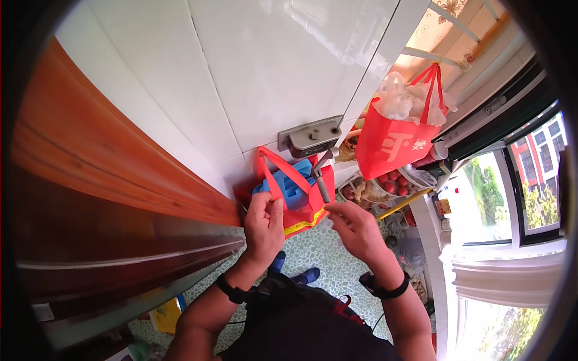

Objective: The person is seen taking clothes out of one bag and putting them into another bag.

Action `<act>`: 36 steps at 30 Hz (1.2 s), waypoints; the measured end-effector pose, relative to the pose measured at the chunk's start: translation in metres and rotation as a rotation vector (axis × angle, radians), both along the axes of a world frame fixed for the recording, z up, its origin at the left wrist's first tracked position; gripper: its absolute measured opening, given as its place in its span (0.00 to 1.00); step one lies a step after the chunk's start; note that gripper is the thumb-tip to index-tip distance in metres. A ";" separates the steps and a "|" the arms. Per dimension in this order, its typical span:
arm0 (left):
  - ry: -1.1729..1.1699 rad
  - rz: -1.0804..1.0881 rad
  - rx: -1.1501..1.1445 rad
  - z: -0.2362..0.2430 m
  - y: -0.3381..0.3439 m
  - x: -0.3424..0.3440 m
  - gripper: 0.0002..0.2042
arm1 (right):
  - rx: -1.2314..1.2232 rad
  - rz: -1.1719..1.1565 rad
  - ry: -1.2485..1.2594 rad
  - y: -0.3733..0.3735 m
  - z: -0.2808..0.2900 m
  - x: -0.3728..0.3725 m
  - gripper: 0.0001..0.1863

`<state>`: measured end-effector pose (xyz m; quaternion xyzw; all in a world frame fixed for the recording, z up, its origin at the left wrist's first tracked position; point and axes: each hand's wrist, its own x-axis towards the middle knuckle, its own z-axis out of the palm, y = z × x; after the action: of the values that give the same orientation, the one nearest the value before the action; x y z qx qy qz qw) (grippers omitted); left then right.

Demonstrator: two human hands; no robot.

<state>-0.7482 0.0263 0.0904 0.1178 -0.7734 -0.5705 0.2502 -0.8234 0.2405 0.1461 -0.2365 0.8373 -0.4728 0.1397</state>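
A red tote bag (303,212) with blue items (288,186) inside hangs against the tiled wall below a grey metal lock box (310,137). My left hand (265,228) is closed on one red strap at the bag's left. My right hand (355,231) is at the bag's right, index finger stretched toward the lower end of a grey lever handle (322,183), thumb apart, apparently holding nothing; whether the fingertip touches the handle I cannot tell.
An orange wooden door (102,168) fills the left. Another red bag (391,138) with plastic bags hangs upper right, above trays of red round produce (394,183). A yellow pole (394,210), clutter and open windows (484,198) are at right. My slippered feet stand on speckled floor (325,256).
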 end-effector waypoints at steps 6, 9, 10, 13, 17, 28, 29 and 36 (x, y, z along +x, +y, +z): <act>0.263 0.097 -0.021 -0.015 0.004 -0.009 0.03 | -0.100 0.099 0.299 -0.066 0.003 -0.016 0.20; 0.301 -0.061 -0.098 -0.008 -0.005 0.009 0.03 | -0.016 0.076 0.331 -0.072 0.003 -0.017 0.27; 0.311 -0.067 -0.101 -0.005 -0.007 0.012 0.03 | -0.014 0.110 0.304 -0.072 0.005 -0.016 0.28; 0.363 -0.198 -0.292 -0.001 -0.009 0.019 0.06 | 0.049 0.200 0.376 -0.067 -0.005 -0.013 0.28; 0.319 -0.431 -0.367 -0.006 -0.005 0.035 0.12 | 0.175 0.262 0.398 -0.043 -0.011 0.000 0.17; 0.191 -0.644 -0.386 -0.035 0.016 0.052 0.12 | 0.123 0.025 0.093 0.050 -0.019 0.029 0.09; 0.183 -0.646 -0.383 -0.039 0.016 0.054 0.12 | 0.030 -0.041 0.066 0.047 -0.017 0.031 0.10; 0.161 -0.663 -0.501 -0.054 0.013 0.061 0.10 | 0.055 0.213 0.305 -0.007 -0.023 0.036 0.11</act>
<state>-0.6872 0.0397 0.0359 -0.2466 -0.8621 -0.4220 0.1338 -0.7870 0.2337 0.1229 -0.3888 0.8315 -0.3910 0.0670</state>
